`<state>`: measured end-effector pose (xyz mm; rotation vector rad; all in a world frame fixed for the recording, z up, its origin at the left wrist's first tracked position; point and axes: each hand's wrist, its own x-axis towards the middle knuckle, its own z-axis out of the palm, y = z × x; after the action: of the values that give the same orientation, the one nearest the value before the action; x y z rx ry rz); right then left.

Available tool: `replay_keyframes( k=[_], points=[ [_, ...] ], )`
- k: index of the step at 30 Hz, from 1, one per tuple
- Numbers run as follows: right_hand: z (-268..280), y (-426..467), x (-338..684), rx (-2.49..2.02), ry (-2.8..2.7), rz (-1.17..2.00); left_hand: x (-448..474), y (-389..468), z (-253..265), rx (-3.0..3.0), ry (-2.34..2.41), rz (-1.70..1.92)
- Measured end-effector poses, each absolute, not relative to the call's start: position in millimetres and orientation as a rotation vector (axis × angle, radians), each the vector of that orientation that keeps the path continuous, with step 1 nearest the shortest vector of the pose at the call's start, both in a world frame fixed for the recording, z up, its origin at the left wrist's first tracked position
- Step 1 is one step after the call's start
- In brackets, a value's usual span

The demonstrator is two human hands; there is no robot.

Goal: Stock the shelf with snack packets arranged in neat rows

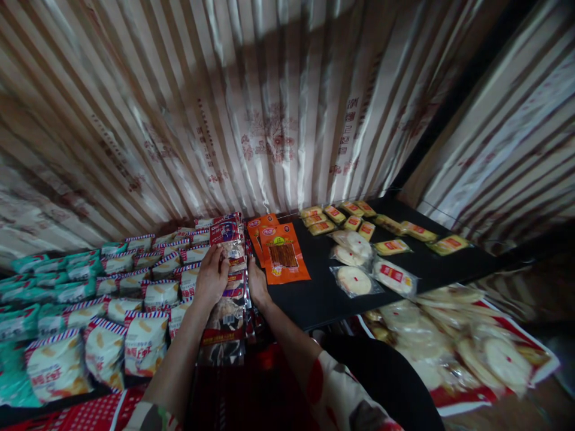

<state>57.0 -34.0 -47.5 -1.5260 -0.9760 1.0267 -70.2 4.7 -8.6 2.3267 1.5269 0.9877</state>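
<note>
Dark red snack packets (224,311) with clear windows lie overlapped in a column at the middle of the black table. My left hand (212,274) rests on top of these packets, its fingers lying over them and slightly bent. Along the right side of the column, my right hand (258,281) stands with its fingers stretched out against the packet edges. Just right of it are orange snack packets (285,254), one overlapping another. White-and-blue striped snack bags (146,341) fill the table left of my left hand.
Teal bags (72,290) lie at the far left. Yellow-wrapped packs (392,246) and round pale cakes in clear bags (354,281) occupy the black table (294,305) on the right. Below it, a large bag (494,383) holds more round cakes. A pleated printed curtain (278,120) hangs behind.
</note>
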Motion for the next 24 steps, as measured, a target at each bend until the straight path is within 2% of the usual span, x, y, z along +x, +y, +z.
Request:
replay_keyframes(
  k=[24],
  points=[
    [-46.2, -31.1, 53.1, -1.484, -0.991, 1.028, -70.1, 6.5, -9.0, 2.334, 1.552, 1.003]
  ],
)
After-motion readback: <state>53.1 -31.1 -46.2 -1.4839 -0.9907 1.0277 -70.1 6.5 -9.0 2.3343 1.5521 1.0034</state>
